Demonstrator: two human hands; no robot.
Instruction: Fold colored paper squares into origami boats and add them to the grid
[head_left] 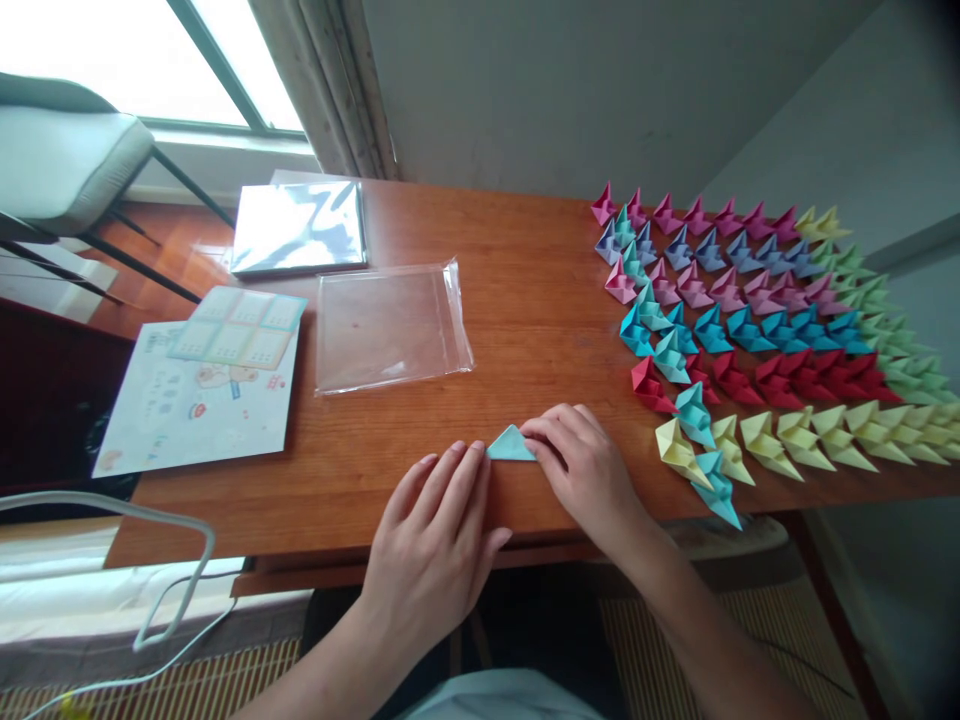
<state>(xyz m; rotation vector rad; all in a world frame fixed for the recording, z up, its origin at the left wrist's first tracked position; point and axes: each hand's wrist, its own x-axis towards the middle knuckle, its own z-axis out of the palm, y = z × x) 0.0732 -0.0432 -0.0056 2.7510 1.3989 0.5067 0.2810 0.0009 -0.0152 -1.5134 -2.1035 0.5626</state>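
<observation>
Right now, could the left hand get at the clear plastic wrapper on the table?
Probably yes: the clear plastic wrapper lies just ahead of the left hand, and nothing seems to stand between them, though that hand rests beside the folded blue paper.

The brown wooden tabletop (540, 300) carries a shiny silver pack (300, 228) at its far left, a clear plastic sleeve (390, 325) nearby, a printed white sheet (195, 435) jutting past the left edge, a light-blue paper triangle (512, 444) near the front, and rows of colourful folded paper shapes (711, 329) on the right.
</observation>
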